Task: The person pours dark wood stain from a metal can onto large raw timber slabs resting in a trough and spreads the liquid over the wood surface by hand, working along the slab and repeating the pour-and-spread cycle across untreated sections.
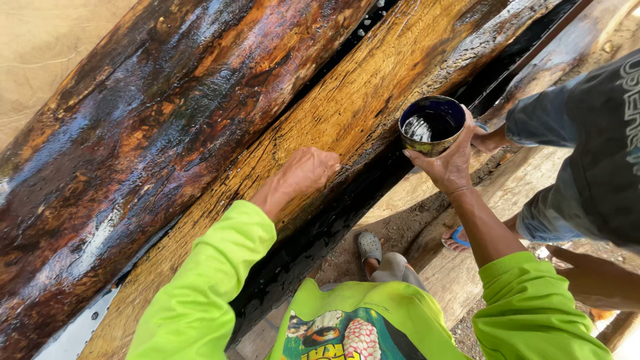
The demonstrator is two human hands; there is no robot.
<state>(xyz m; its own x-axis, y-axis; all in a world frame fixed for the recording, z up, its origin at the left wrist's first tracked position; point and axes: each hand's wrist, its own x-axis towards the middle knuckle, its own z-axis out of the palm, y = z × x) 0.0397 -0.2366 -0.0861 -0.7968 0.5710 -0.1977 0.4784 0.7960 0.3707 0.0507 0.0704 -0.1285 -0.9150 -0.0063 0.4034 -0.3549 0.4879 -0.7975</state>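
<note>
My right hand (451,162) grips a small round tin (432,124) holding a dark, glossy liquid, raised beside the edge of a long wooden beam (320,117). My left hand (308,170) is closed and rests against the beam's lower edge, above a black wet strip; whether it holds anything is hidden. Both my arms wear bright yellow-green sleeves. The beam's top face is golden brown and partly wet.
A second, darker log (133,133) glistening with coating lies to the left. Another person in a grey shirt and jeans (587,153) stands at right, one blue sandal (457,237) showing. My grey shoe (369,247) stands on the dirt ground below.
</note>
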